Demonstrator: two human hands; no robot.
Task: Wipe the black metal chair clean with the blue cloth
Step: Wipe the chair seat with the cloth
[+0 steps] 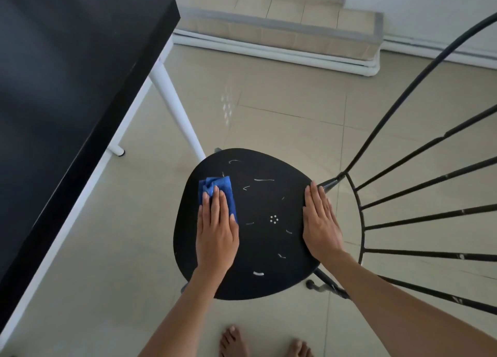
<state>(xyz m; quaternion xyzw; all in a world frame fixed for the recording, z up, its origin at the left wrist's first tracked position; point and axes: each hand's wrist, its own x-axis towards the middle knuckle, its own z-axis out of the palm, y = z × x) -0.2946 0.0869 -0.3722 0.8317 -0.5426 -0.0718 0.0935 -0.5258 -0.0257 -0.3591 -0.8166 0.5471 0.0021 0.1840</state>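
Note:
The black metal chair stands below me, its rounded seat marked with several white chalk-like strokes and a small ring of holes. Its wire backrest fans out to the right. My left hand lies flat on the folded blue cloth, pressing it onto the left part of the seat; the cloth sticks out beyond my fingertips. My right hand rests flat, fingers together, on the seat's right edge next to the backrest joint, with nothing in it.
A black table with white legs stands close on the left, one leg reaching down beside the seat. A tiled step and white wall lie ahead. Beige floor tiles surround the chair. My bare feet are just below the seat.

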